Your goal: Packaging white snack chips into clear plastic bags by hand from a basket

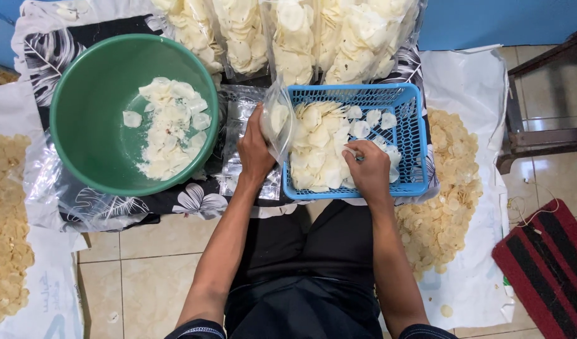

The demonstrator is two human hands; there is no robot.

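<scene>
At centre of the head view, item one: a blue plastic basket (pixel 414 135) with latticed walls, holding a heap of thin, pale, round raw chips (pixel 320 150), white to cream and slightly curled. The right hand (pixel 368 168) rests on the heap at the basket's 6 o'clock edge, fingers (pixel 354 150) pinched narrow on a few chips.

Item two: a small clear plastic bag (pixel 277 122), part-filled with the same chips, just beside the basket's 9 o'clock wall. The left hand (pixel 254 150) grips it from the side, fingers wrapped around its lower part, mouth upward.

Item three: a green round basin (pixel 87 107), at 9 o'clock from the bag, containing broken chips and crumbs (pixel 169 129) piled against its 3 o'clock side.

Item four: a stack of flat empty clear bags (pixel 238 119) between basin and basket, under the left hand.

Item five: a row of filled, upright clear bags (pixel 301 37) at 12 o'clock, touching the basket's far rim.

Item six: loose yellowish chips (pixel 451 188) spread on white sheeting at 3 o'clock; a second such spread (pixel 6 226) at 9 o'clock on the tiled floor (pixel 156 270).
</scene>
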